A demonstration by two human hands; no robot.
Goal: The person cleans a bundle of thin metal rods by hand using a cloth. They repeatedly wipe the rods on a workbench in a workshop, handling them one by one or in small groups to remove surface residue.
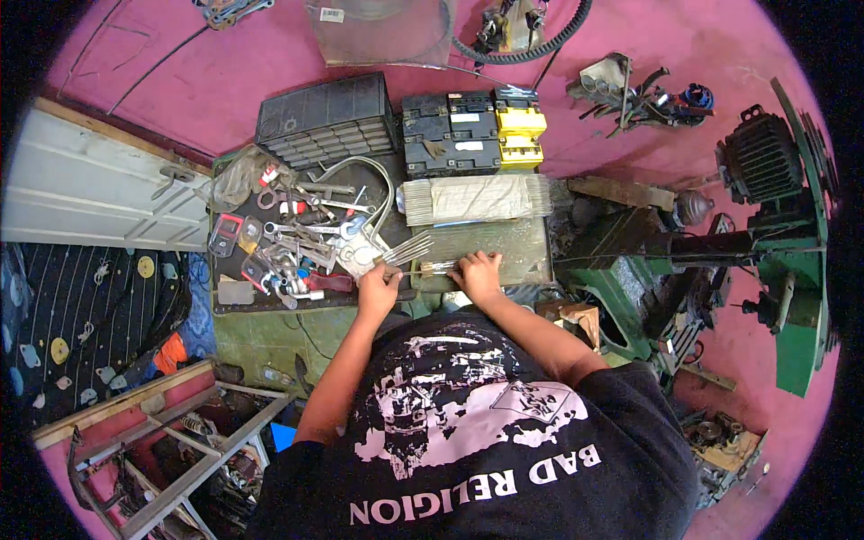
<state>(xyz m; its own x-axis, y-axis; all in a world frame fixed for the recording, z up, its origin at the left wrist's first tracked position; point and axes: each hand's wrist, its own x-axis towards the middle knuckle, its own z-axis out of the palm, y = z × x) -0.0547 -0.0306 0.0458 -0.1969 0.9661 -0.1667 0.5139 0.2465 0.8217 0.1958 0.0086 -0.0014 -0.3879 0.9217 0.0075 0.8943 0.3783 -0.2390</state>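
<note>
Grey metal rods [409, 249], thin and several, were held in the left hand [379, 284], its fingers pinched narrow about their lower ends; the free ends fanned up and to the right, over the left side of a clear, flat pack [504, 241]. Right hand [478, 274]: fingers bent, resting at the near edge of that pack, beside a small bundle of rods [438, 267]; could not tell whether it gripped anything.

Edges: the near edge of the table [351, 301] ran just in front of the body, below both hands. Open room lay over the bare surface of the pack, beyond the right hand and to its right. A second pack [472, 198], paper-covered in the middle, bounded that space on the far side.

Obstructions: loose tools crowded the table left of the left hand, a red handle [330, 283] nearest. A curved metal tube [389, 193] arched just beyond. Farther back stood a black drawer box [324, 112], black batteries [450, 135] and yellow batteries [520, 135]. A green machine [612, 279] stood right of the packs.
</note>
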